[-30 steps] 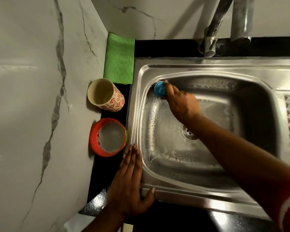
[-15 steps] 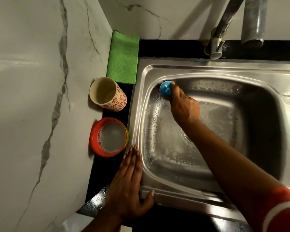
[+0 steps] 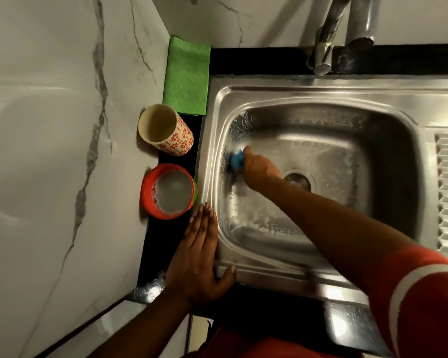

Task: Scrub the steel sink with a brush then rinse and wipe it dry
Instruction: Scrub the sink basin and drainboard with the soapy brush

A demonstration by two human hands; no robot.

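The steel sink fills the right half of the head view, its basin wet and streaked with foam. My right hand reaches into the basin and grips a blue brush, pressing it against the left wall of the basin. The brush is blurred. My left hand lies flat with straight fingers on the sink's front left corner, thumb hooked over the front rim. The drain shows just right of my right wrist.
A folded green cloth lies on the black counter left of the sink. In front of it stand a patterned cup and a red bowl of soapy water. The tap hangs over the back rim. Marble wall at left.
My right hand has dragged the brush from the basin's back left corner down along the left wall toward me. The left hand stays in place on the rim.
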